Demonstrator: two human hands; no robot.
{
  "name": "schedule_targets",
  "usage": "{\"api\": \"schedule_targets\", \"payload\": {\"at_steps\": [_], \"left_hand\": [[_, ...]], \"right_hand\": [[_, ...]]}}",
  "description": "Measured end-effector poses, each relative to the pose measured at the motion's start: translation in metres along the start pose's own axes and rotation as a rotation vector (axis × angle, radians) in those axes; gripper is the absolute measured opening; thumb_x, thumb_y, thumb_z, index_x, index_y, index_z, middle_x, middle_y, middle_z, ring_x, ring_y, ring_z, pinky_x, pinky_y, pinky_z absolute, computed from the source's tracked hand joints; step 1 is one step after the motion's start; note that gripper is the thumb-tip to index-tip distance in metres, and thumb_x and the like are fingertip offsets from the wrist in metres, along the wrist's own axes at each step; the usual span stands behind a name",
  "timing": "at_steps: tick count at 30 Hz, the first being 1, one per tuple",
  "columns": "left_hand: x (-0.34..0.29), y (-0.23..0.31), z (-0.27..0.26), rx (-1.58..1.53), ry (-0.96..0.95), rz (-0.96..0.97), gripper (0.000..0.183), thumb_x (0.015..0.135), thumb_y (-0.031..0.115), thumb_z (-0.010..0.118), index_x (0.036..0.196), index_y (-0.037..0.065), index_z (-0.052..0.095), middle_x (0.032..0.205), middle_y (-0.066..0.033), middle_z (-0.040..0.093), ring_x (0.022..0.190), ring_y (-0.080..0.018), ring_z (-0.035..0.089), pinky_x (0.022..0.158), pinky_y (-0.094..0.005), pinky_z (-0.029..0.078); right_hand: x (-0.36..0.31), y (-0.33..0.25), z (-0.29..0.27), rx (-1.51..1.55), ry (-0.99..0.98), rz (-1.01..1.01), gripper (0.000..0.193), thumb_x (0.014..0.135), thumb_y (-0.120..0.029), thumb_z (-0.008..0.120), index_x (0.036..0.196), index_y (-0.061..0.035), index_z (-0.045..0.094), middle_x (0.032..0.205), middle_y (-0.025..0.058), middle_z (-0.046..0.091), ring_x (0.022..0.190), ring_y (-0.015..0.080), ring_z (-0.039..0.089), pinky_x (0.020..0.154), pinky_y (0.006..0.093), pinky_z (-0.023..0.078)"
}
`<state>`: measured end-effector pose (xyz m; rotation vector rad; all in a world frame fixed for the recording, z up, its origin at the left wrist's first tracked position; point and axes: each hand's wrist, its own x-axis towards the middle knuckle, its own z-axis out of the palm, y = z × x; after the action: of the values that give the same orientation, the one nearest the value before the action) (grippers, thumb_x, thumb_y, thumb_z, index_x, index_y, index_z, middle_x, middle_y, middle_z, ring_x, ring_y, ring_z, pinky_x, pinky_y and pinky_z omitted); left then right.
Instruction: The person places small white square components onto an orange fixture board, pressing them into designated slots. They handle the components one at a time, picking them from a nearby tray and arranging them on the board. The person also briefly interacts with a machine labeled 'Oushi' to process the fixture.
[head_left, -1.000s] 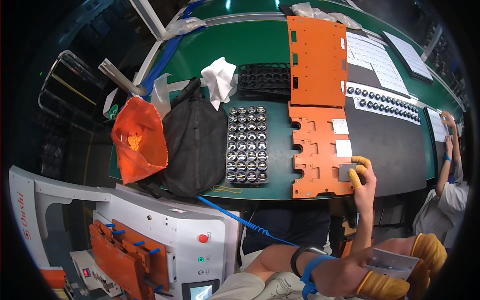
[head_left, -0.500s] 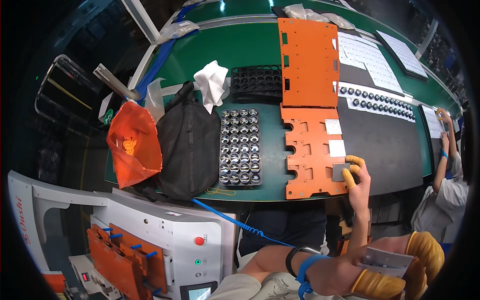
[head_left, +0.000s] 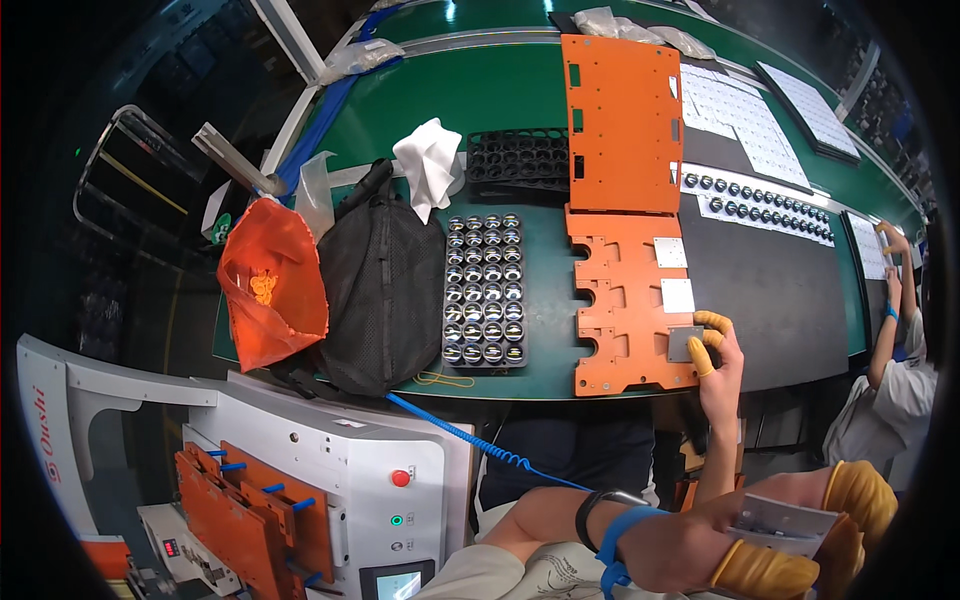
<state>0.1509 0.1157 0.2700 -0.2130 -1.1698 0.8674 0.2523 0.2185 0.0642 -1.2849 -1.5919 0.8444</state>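
My right hand [head_left: 720, 362], with yellow finger cots, pinches the edge of a grey square metal plate [head_left: 682, 343] lying in the near right part of an orange fixture [head_left: 625, 345]. Two paler square plates, an upper one [head_left: 669, 252] and a lower one [head_left: 677, 296], lie farther up the same edge. The fixture's lid [head_left: 625, 125] is laid open on its far side. At lower right, my left hand [head_left: 700, 550], also in yellow finger cots and with a blue wrist strap, grips a few metal plates [head_left: 785, 522]. Its fingers partly cover them.
Left of the fixture stands a tray of round lenses [head_left: 485, 290], with an empty black tray [head_left: 515, 160] behind. Beside them are a black bag [head_left: 380, 295] and an orange bag [head_left: 270, 300]. A white machine [head_left: 370, 470] is at lower left. A co-worker's hands [head_left: 890, 255] handle a sheet at right.
Both hands keep their grips and barely move. The whole view has shifted slightly.
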Motion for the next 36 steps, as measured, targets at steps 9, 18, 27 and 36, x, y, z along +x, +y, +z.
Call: {"api": "schedule_targets", "payload": {"at_steps": [9, 18, 27, 36], "left_hand": [[-0.010, 0.012, 0.009, 0.141, 0.106, 0.013, 0.050, 0.094, 0.023, 0.062, 0.133, -0.006, 0.048, 0.107, -0.0199, 0.065, 0.083, -0.0238, 0.066, 0.066, -0.0320, 0.055], [-0.034, 0.053, 0.038, 0.620, 0.621, 0.000, 0.052, 0.093, 0.023, 0.060, 0.138, 0.000, 0.046, 0.109, -0.0151, 0.061, 0.077, -0.0206, 0.060, 0.061, -0.0330, 0.051], [-0.061, 0.141, 0.069, 1.100, 0.369, 0.518, 0.040, 0.097, 0.013, 0.047, 0.135, 0.002, 0.051, 0.101, -0.0083, 0.057, 0.062, -0.0134, 0.045, 0.052, -0.0273, 0.039], [-0.094, 0.173, 0.048, 1.260, 0.652, 0.724, 0.038, 0.097, 0.013, 0.048, 0.133, 0.003, 0.053, 0.100, -0.0067, 0.059, 0.069, -0.0134, 0.038, 0.059, -0.0270, 0.034]], "right_hand": [[0.001, -0.006, -0.002, -0.019, 0.029, 0.014, 0.017, 0.088, -0.009, 0.071, 0.093, 0.0061, 0.065, 0.101, 0.0083, 0.060, 0.092, 0.0187, 0.057, 0.083, 0.0300, 0.045], [0.004, 0.001, -0.023, -0.166, -0.049, 0.170, 0.020, 0.087, -0.011, 0.074, 0.086, 0.0079, 0.067, 0.075, 0.0040, 0.049, 0.065, 0.0125, 0.040, 0.059, 0.0301, 0.034], [0.018, -0.029, -0.018, -0.278, -0.207, 0.310, 0.034, 0.092, -0.023, 0.071, 0.095, 0.0111, 0.071, 0.064, 0.0119, 0.063, 0.059, 0.0143, 0.056, 0.058, 0.0325, 0.046], [0.027, -0.036, -0.022, -0.342, -0.327, 0.362, 0.037, 0.092, -0.027, 0.069, 0.087, 0.0090, 0.073, 0.062, 0.0185, 0.063, 0.056, 0.0264, 0.062, 0.061, 0.0399, 0.048]]}}
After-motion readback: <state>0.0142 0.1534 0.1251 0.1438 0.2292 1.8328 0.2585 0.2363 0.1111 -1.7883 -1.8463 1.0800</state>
